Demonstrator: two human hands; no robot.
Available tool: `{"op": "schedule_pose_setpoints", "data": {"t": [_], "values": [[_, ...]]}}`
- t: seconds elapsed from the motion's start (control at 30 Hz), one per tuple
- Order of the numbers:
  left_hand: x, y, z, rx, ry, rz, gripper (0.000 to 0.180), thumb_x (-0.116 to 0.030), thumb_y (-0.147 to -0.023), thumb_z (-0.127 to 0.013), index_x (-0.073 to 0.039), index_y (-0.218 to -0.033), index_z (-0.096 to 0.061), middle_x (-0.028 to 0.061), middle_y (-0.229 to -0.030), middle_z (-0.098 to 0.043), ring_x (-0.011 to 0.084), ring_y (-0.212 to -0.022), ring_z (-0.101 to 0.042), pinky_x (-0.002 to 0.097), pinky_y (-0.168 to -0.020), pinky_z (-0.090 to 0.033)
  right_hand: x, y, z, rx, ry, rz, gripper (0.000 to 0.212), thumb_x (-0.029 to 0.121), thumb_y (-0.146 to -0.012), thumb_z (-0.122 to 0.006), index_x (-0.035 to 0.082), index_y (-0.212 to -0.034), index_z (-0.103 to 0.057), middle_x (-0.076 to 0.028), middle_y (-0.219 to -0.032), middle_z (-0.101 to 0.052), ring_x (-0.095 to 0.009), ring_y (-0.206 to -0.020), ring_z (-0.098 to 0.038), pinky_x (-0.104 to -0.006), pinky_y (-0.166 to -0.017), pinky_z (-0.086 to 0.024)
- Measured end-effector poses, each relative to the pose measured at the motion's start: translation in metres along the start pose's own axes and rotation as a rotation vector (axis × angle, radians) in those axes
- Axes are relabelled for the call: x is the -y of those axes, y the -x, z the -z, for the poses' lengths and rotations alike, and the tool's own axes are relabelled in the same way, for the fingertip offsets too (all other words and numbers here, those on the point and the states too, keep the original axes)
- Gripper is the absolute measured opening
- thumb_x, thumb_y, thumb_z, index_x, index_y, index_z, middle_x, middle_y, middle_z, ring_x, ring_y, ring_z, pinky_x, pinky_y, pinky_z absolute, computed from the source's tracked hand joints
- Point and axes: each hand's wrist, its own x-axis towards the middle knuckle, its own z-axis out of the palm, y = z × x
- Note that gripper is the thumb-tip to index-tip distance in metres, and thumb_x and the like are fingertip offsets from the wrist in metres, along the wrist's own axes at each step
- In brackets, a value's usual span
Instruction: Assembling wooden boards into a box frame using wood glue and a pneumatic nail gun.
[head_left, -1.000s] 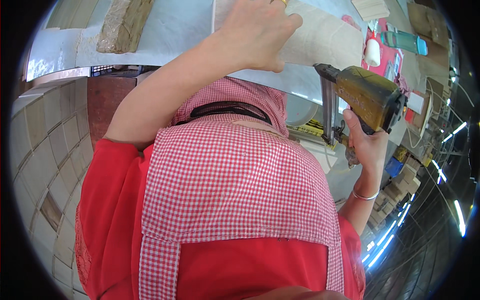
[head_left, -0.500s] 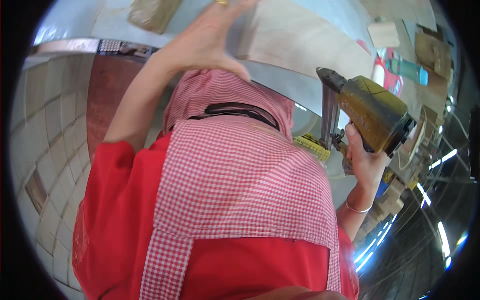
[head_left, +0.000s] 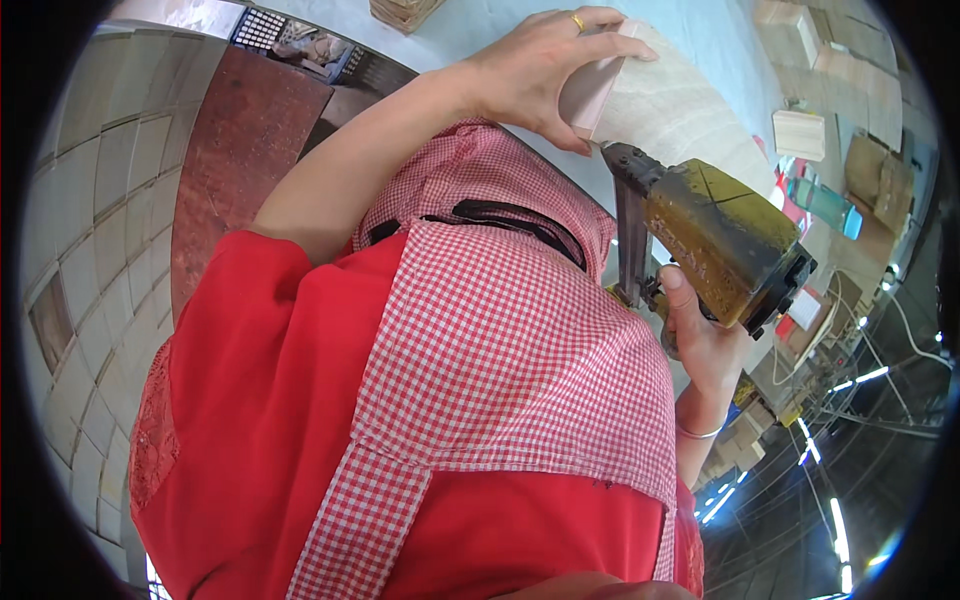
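Observation:
My left hand grips the end of a pale wooden piece, its thumb low on the near edge and its fingers over the top. A small end board lies between the thumb and fingers, against the larger wood face. My right hand is wrapped around the handle of a worn yellow and black nail gun. The gun's nose rests at or very near the wood's near corner, close to my left thumb; contact is hard to tell. The trigger finger is hidden behind the gun.
The pale blue work table runs along the far side. Stacked wooden blocks stand at the far right, near a teal bottle. Stacked pale boards line the left side, beside a reddish-brown panel.
My left hand has moved right and closed on the wood's end. The nail gun has shifted slightly left, bringing its nose to the wood's corner. The view has shifted too.

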Motion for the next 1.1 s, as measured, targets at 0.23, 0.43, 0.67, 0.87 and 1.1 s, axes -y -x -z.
{"op": "schedule_pose_setpoints", "data": {"t": [0.23, 0.43, 0.67, 0.87, 1.1], "values": [[0.003, 0.003, 0.0, -0.029, -0.002, -0.006, 0.105, -0.042, -0.057, -0.089, -0.018, -0.146, -0.039, 0.0334, -0.145, -0.033, 0.0481, -0.131, -0.038, 0.0501, -0.109, -0.034, 0.014, 0.004, -0.006, -0.005, -0.058, -0.075, 0.038, 0.027, -0.085, -0.08, 0.0, -0.109, -0.067, -0.001, -0.076, -0.065, -0.006, -0.055, -0.053, -0.0211, -0.047, -0.04], [-0.004, 0.008, -0.005, -0.068, -0.339, -0.052, 0.098, -0.04, -0.061, -0.086, -0.014, -0.143, -0.041, 0.0318, -0.143, -0.035, 0.0475, -0.129, -0.04, 0.051, -0.109, -0.033, 0.024, 0.007, -0.018, -0.055, -0.112, -0.108, 0.039, 0.024, -0.086, -0.08, -0.001, -0.112, -0.065, -0.002, -0.078, -0.065, -0.006, -0.053, -0.052, -0.0209, -0.046, -0.039], [0.014, 0.009, -0.017, -0.218, -0.083, -0.097, 0.096, -0.033, -0.052, -0.089, -0.013, -0.137, -0.048, 0.018, -0.139, -0.047, 0.0363, -0.124, -0.049, 0.047, -0.106, -0.038, 0.026, -0.002, -0.009, -0.023, -0.014, 0.022, 0.036, 0.02, -0.087, -0.078, -0.002, -0.113, -0.064, -0.002, -0.08, -0.065, -0.006, -0.052, -0.051, -0.0207, -0.045, -0.038], [0.022, 0.013, -0.024, -0.265, -0.023, -0.056, 0.126, -0.027, -0.046, -0.092, -0.013, -0.153, -0.028, 0.017, -0.146, -0.042, 0.0361, -0.128, -0.045, 0.0459, -0.11, -0.035, 0.037, -0.042, 0.004, -0.028, 0.011, 0.08, 0.033, 0.021, -0.087, -0.079, -0.001, -0.108, -0.066, -0.001, -0.076, -0.065, -0.005, -0.051, -0.052, -0.0202, -0.044, -0.038], [0.021, 0.016, -0.024, -0.248, -0.047, -0.02, 0.133, -0.028, -0.046, -0.092, -0.013, -0.156, -0.019, 0.0159, -0.148, -0.041, 0.0353, -0.131, -0.044, 0.0487, -0.113, -0.032, 0.048, -0.067, 0.008, 0.037, 0.077, 0.128, 0.03, 0.023, -0.086, -0.08, 0.0, -0.102, -0.068, -0.001, -0.074, -0.065, -0.005, -0.05, -0.052, -0.0197, -0.043, -0.038]]}}
